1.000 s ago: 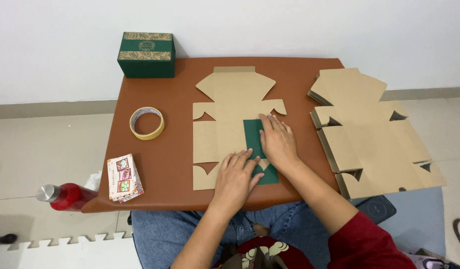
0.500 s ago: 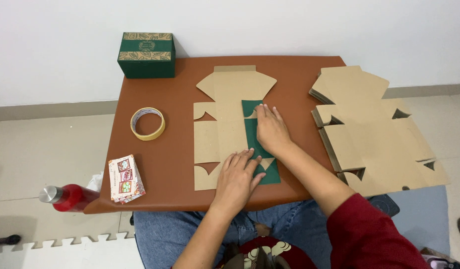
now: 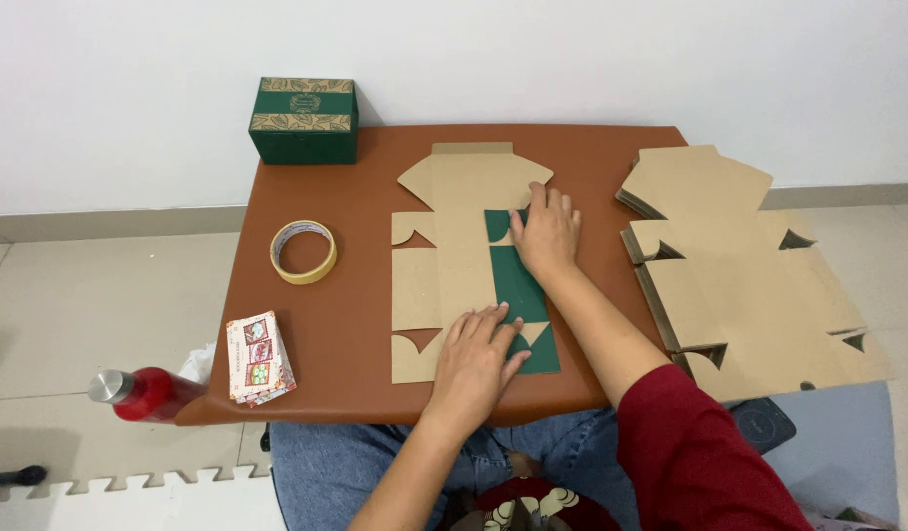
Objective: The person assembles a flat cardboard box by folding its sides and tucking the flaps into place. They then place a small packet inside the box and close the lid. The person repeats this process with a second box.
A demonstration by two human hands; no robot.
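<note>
A flat die-cut cardboard box blank (image 3: 454, 265), brown with a green printed side showing on a folded-over panel (image 3: 518, 285), lies in the middle of the brown table (image 3: 355, 295). My left hand (image 3: 478, 354) presses flat on the near end of the fold. My right hand (image 3: 544, 231) presses flat on the far end of the green panel, fingers spread. Neither hand grips anything.
A stack of several more flat box blanks (image 3: 739, 265) overhangs the table's right side. A finished green box (image 3: 304, 120) stands at the far left corner. A tape roll (image 3: 303, 252) and a small stack of cards (image 3: 257, 359) lie at left. A red bottle (image 3: 144, 393) stands below the table's left edge.
My right hand has slid away from me along the folded green panel, from its middle to its far end. My left hand has stayed near the front end.
</note>
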